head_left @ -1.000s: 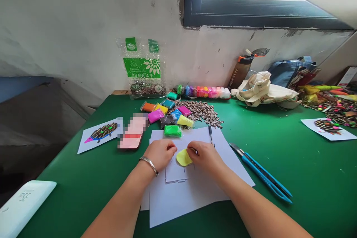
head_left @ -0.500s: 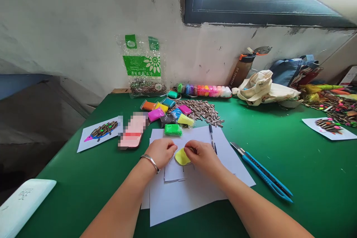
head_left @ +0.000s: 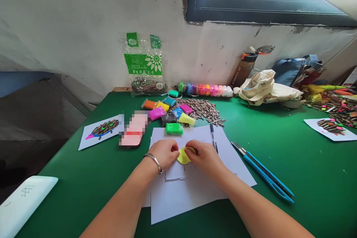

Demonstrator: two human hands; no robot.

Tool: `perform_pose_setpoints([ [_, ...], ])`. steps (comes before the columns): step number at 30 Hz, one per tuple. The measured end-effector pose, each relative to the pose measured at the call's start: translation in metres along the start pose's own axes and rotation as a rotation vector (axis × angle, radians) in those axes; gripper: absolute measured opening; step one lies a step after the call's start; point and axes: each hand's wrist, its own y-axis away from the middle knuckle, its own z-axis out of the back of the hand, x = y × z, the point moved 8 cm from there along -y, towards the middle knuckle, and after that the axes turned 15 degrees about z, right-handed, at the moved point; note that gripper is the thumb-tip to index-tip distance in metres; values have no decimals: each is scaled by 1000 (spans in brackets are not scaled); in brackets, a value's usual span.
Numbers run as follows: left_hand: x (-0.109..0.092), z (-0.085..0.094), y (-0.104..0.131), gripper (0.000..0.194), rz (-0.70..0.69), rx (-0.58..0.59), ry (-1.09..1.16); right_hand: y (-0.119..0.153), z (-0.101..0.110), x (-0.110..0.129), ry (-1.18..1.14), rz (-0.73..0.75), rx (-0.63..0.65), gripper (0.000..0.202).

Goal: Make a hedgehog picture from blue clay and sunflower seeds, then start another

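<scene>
A flattened oval of yellow modelling clay (head_left: 183,157) lies on a small white paper (head_left: 175,174) with a few drawn lines. My left hand (head_left: 165,154) has curled fingers, thumb and forefinger closed at the clay's left edge. On the other side my right hand (head_left: 205,156) pinches the clay's upper right part, hiding some of it. Larger white sheets (head_left: 178,204) lie underneath. A pen (head_left: 213,137) rests on them just beyond my right hand. Clay packets, one of them green (head_left: 174,129), sit past the fingertips.
Sunflower seeds (head_left: 205,109) are heaped behind the packets. At right lies a blue-handled cutter (head_left: 267,174), blade exposed. A phone (head_left: 134,130) and a hedgehog picture (head_left: 103,131) are at left. Against the wall stand a seed bag (head_left: 145,65) and a bottle (head_left: 244,68).
My left hand has moved right, from beside the clay to its left edge. The right hand stays on the clay. The whole view has shifted slightly.
</scene>
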Motion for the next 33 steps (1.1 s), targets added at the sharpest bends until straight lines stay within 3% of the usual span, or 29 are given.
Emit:
perform_pose_setpoints([
  [15,2,1,-2,10,10,29,-42,0,1,4,42,-7,14,17],
  [29,-2,0,3,9,23,-9,-120,6,-1,-3,375,-14,116,13],
  [33,-2,0,3,9,15,-17,-132,5,4,-8,371,-32,119,12],
])
